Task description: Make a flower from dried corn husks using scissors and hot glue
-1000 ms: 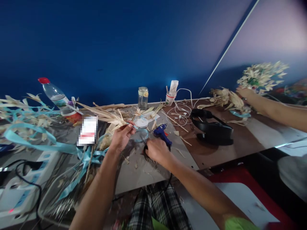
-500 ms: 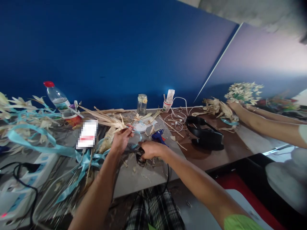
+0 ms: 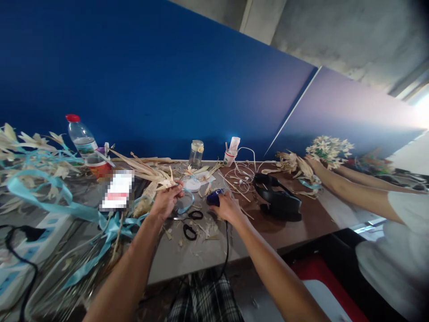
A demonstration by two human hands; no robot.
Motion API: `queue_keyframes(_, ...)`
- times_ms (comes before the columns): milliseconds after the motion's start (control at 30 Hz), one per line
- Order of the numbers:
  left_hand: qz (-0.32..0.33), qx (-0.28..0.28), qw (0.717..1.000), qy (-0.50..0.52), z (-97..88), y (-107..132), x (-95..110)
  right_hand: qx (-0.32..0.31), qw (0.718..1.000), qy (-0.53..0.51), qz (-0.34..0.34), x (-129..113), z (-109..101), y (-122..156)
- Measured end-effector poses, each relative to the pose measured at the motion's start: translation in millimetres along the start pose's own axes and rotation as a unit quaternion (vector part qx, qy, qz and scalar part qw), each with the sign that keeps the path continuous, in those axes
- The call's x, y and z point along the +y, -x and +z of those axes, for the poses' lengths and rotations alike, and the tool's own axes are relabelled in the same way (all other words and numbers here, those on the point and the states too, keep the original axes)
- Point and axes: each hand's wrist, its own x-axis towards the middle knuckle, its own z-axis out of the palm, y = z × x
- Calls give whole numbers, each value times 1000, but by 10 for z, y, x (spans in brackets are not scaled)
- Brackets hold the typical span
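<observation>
My left hand (image 3: 166, 201) is closed around a bundle of dried straw-coloured leaves (image 3: 147, 171) with a loop of light blue ribbon (image 3: 187, 202) hanging from it. My right hand (image 3: 228, 208) grips the blue glue gun (image 3: 214, 197), whose black cord runs down off the table edge. Black-handled scissors (image 3: 190, 223) lie open on the grey mat (image 3: 187, 250) between my hands, touched by neither.
A blue ribbon tangle (image 3: 50, 197) and power strip (image 3: 23, 255) lie left. A water bottle (image 3: 80, 136), glass jar (image 3: 196, 153), paper cup (image 3: 230, 155), white cable (image 3: 243, 172) and black headset (image 3: 278, 201) stand behind. Another person's arms (image 3: 348, 190) hold a dried flower bunch (image 3: 326, 147) at right.
My right hand let go of the scissors, which now lie on the mat, and moved right onto the blue glue gun. The camera tilted up; the left hand kept its hold.
</observation>
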Motion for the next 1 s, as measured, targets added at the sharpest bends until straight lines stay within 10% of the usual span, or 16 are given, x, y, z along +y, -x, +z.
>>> queue_keyframes(600, -49, -31, 998, -13, -32, 2, -15, 80, 980, -155, 94, 254, 112, 42)
queue_keyframes(733, -47, -29, 998, -37, -3, 17, -3, 190, 881, -432, 48, 314, 130, 72)
queue_keyframes(867, -42, -10, 995, -84, -3, 9, -29, 115, 709, -696, -18, 230, 89, 92)
queue_keyframes(1000, -40, -1, 995, -93, -44, -11, -60, -26, 694, -719, -40, 82, 14, 57)
